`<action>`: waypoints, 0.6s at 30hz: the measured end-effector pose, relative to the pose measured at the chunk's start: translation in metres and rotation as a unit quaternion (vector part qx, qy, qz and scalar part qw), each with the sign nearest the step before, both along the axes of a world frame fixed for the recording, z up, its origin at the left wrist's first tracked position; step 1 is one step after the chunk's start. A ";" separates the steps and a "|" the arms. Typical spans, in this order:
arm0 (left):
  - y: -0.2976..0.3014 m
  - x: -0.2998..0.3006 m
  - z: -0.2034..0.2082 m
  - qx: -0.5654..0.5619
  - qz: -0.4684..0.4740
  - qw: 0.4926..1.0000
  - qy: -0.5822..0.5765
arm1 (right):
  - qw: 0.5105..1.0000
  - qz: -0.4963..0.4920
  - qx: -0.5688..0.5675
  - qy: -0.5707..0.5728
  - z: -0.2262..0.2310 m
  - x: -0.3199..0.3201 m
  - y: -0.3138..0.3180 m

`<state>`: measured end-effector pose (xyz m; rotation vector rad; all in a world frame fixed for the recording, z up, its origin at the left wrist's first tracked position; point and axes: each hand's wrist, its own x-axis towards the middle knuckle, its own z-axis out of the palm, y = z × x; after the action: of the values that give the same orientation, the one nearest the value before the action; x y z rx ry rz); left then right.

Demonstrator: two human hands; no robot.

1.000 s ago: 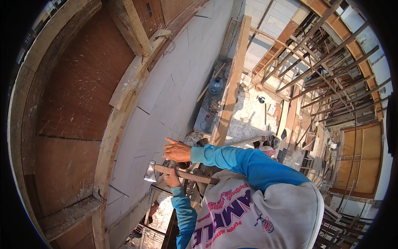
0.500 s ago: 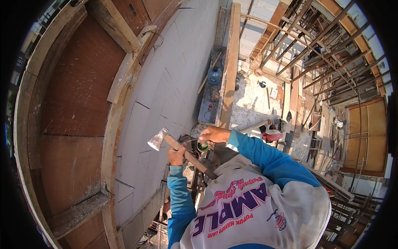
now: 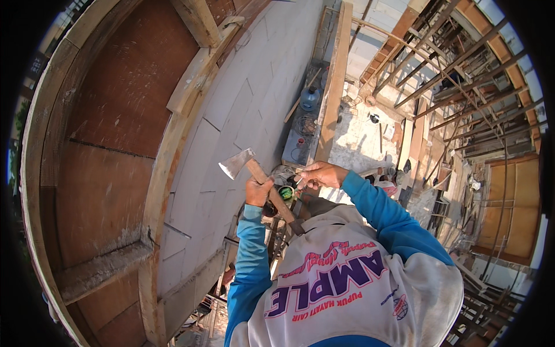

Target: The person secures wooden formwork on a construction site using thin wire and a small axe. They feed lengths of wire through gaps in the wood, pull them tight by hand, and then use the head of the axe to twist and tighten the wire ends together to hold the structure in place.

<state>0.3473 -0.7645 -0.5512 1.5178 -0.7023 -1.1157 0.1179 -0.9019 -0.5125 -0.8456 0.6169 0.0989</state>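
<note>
My left hand (image 3: 257, 191) is wrapped round the wooden handle of a hatchet (image 3: 278, 200). The hatchet lies slantwise, its pale, worn metal head up and to the left of the hand, in front of the block wall, and its handle end close to my shirt. A short way to the right, my right hand (image 3: 325, 174) has its thumb and fingers pinched together. Something small and pale shows at those fingertips, too small to name. Below and between the two hands is a round container with green inside (image 3: 285, 193), partly behind the handle.
A timber-framed plywood panel (image 3: 110, 196) stands at the left, beside a grey block wall (image 3: 217, 133). Beyond the hands are a long plank (image 3: 333, 87) and a blue water jug (image 3: 310, 98). Wooden poles (image 3: 457, 69) form scaffolding at the upper right, over a littered floor far below.
My right hand has moved right, away from the left hand, uncovering more of the green container. The hatchet has shifted slightly up and right, still in my left hand. The view has turned a little.
</note>
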 end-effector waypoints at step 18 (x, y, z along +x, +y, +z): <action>-0.006 -0.009 0.006 -0.020 -0.028 0.999 -0.004 | 0.992 -0.094 -0.084 -0.003 0.003 -0.009 0.030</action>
<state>0.3383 -0.7700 -0.5447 1.4778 -0.7717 -1.1311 0.1085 -0.8723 -0.5095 -0.9452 0.7033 -0.1269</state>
